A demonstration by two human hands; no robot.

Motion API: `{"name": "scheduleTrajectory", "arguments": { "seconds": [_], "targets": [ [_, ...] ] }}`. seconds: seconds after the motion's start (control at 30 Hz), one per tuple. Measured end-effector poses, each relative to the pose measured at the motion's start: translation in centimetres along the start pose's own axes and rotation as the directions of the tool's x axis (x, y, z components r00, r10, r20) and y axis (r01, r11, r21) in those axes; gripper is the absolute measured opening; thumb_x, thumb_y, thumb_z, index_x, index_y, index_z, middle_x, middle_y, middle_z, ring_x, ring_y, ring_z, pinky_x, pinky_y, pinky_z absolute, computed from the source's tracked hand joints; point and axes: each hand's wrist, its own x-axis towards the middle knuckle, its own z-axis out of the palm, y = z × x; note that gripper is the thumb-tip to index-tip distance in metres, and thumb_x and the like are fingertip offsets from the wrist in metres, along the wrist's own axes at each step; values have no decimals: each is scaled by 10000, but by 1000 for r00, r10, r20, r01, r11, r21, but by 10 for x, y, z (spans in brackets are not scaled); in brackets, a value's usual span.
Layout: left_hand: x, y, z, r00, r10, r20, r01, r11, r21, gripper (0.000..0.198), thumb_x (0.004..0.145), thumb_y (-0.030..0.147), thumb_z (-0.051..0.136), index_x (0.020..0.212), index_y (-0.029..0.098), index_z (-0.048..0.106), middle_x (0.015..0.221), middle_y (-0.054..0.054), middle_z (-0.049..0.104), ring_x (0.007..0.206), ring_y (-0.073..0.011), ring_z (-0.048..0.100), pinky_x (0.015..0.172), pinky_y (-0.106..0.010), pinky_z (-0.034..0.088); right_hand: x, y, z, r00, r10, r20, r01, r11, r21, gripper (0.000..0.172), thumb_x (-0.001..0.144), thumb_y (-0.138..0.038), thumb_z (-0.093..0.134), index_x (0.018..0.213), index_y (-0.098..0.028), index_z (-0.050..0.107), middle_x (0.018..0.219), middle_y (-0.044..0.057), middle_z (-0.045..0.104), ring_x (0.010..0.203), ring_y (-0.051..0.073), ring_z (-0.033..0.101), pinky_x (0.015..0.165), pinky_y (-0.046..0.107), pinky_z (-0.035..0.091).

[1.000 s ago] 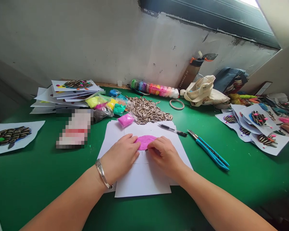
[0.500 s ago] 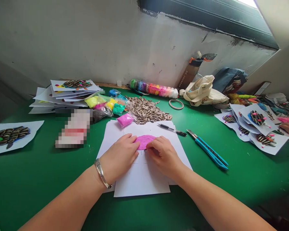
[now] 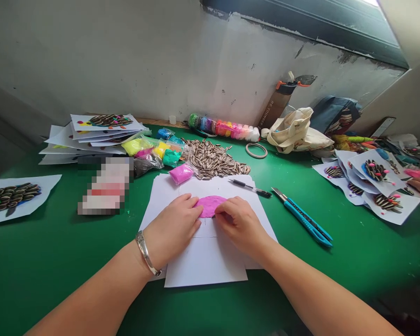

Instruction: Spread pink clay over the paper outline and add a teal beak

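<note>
Left hand (image 3: 173, 228) and right hand (image 3: 241, 224) press flat pink clay (image 3: 210, 206) onto white paper (image 3: 206, 261).

Clay disc (image 3: 210, 206) lies on paper (image 3: 206, 261), seeds (image 3: 213, 161) behind.

A green-topped counter (image 3: 38, 261) runs back to a scuffed, grey-white plastered wall (image 3: 143, 56). Above the counter's far right corner, a dark-framed window (image 3: 318, 28) admits daylight. A pale side wall (image 3: 413, 93) closes the right.

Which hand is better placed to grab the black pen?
Probably the right hand: the pen lies just beyond it, while the left hand rests on the far side of the pink clay.
</note>
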Motion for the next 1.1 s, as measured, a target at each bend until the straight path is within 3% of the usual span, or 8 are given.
{"name": "scheduleTrajectory", "arguments": {
  "seconds": [0.3,0.57,0.77,1.1],
  "targets": [
    [2,-2,1,1000,6,-13,-7,999,-37,185,942,159,489,1039,128,644,1134,-128,595,1156,-274,474,1045,-455,402,2,2,-1,1000,1,-21,-1,999,34,153,827,-50,577,784,-196,597,734,1,597,730,174,479,701,314,353],
    [-1,-9,2,1000,22,-5,-22,993,-119,268,944,72,400,1033,152,639,1080,-103,578,1050,-243,491,944,-410,456,1,-5,-2,999,-4,-39,9,990,142,205,843,-36,554,869,-221,638,800,10,658,790,190,529,722,317,392],
    [-2,-15,1,999,35,-12,-36,982,-183,325,916,19,389,1081,170,625,1060,-79,584,1025,-223,503,920,-371,459,13,-14,5,992,-126,-9,127,991,43,204,855,-41,551,866,-222,645,852,14,680,803,181,556,733,318,392],
    [-1,-14,4,998,52,-28,-55,988,-144,305,913,37,403,1048,158,648,1022,-91,584,1003,-238,499,889,-376,464,11,-15,17,985,-165,-58,165,986,0,185,860,-47,527,863,-205,625,832,22,662,757,175,507,718,316,380]
  ]
}}
